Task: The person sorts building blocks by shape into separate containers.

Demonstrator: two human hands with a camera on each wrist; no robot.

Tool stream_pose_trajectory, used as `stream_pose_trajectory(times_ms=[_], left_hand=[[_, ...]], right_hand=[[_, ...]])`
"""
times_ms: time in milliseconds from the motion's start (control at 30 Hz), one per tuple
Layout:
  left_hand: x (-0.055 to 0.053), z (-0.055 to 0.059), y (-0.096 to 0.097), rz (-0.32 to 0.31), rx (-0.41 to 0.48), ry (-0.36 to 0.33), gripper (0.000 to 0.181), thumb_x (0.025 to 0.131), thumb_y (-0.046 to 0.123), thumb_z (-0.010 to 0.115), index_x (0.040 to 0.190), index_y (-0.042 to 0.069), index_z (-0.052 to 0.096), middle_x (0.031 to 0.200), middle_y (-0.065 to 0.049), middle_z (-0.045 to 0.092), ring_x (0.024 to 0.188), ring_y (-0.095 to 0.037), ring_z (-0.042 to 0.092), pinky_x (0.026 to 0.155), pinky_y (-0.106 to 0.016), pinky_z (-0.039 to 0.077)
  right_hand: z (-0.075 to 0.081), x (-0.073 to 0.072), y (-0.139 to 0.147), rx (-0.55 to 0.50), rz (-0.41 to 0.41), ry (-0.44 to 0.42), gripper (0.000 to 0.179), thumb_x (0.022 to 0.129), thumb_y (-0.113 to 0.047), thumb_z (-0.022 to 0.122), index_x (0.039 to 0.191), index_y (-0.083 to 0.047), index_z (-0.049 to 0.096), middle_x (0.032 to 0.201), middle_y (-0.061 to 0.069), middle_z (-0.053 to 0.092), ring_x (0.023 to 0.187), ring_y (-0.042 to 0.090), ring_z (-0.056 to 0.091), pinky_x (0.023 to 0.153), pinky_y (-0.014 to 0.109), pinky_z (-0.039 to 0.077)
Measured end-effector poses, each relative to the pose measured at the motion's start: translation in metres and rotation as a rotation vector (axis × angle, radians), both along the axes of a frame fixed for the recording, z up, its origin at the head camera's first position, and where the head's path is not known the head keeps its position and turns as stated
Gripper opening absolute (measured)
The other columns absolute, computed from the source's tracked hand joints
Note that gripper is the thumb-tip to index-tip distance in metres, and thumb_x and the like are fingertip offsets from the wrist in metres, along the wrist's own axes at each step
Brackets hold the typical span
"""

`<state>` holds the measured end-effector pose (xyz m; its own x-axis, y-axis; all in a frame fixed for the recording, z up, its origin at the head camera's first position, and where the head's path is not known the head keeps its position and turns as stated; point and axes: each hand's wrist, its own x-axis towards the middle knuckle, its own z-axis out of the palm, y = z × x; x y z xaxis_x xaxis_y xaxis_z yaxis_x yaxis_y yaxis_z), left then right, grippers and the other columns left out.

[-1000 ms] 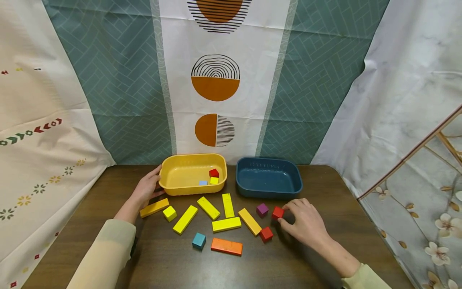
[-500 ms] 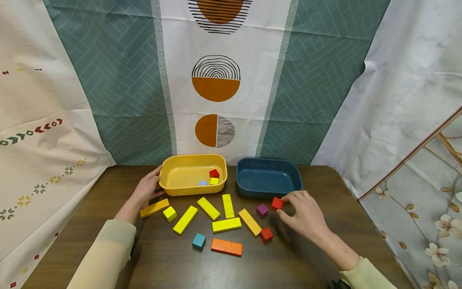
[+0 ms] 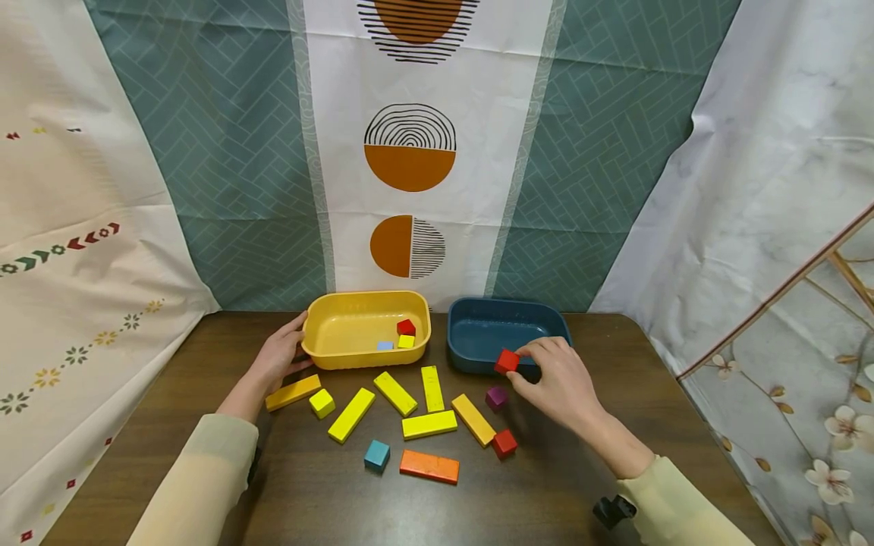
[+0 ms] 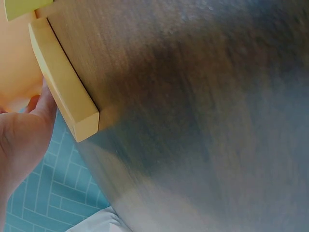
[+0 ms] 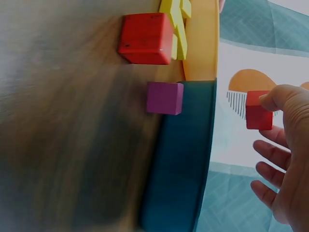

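Between thumb and forefinger my right hand (image 3: 558, 379) pinches a red cube (image 3: 507, 362), lifted off the table in front of the blue bin (image 3: 471, 362). In the right wrist view the pinched cube (image 5: 259, 110) shows clear of the tabletop. My left hand (image 3: 275, 358) holds the left end of the yellow bin (image 3: 328, 359), its fingers partly hidden. Inside that bin lie a red block (image 3: 406, 327), a yellow block (image 3: 406, 341) and a light blue block (image 3: 385, 346). Below the right hand sit a purple cube (image 3: 497, 397) and a second red cube (image 3: 504, 444).
Several yellow bars (image 3: 429, 425) lie across the middle of the table, with an orange bar (image 3: 429, 466) and a teal cube (image 3: 377, 455) nearer the front. A yellow-orange bar (image 4: 65, 79) and a yellow cube (image 3: 322, 403) are close to the left hand. Curtains hang behind.
The right hand has lifted the red cube from the table and carried it left and toward the blue bin. The left hand and the yellow bin stay where they were.
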<state>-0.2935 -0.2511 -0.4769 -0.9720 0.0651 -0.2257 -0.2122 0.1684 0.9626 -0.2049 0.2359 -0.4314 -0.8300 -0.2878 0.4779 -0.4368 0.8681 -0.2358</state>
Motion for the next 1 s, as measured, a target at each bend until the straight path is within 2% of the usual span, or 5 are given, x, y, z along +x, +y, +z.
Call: stream_pose_trajectory(times_ms=[467, 1000], left_hand=[[0.000, 0.000, 0.000, 0.010, -0.001, -0.016, 0.057, 0.112, 0.025, 0.031, 0.165, 0.033, 0.012, 0.171, -0.011, 0.011, 0.137, -0.039, 0.043, 0.108, -0.053, 0.044], [-0.001, -0.001, 0.000, 0.002, -0.003, -0.010, 0.058, 0.112, 0.025, 0.031, 0.165, 0.032, 0.011, 0.171, -0.010, 0.011, 0.134, -0.038, 0.044, 0.108, -0.054, 0.044]], right_hand=[[0.015, -0.031, -0.033, -0.008, 0.020, -0.029, 0.032, 0.085, -0.037, 0.079, 0.103, -0.011, 0.074, 0.108, 0.004, 0.069, 0.108, 0.028, 0.053, 0.092, 0.047, 0.048], [0.022, -0.062, -0.063, -0.007, 0.020, -0.070, 0.036, 0.088, -0.040, 0.075, 0.109, -0.012, 0.074, 0.112, 0.004, 0.068, 0.110, 0.027, 0.052, 0.093, 0.045, 0.048]])
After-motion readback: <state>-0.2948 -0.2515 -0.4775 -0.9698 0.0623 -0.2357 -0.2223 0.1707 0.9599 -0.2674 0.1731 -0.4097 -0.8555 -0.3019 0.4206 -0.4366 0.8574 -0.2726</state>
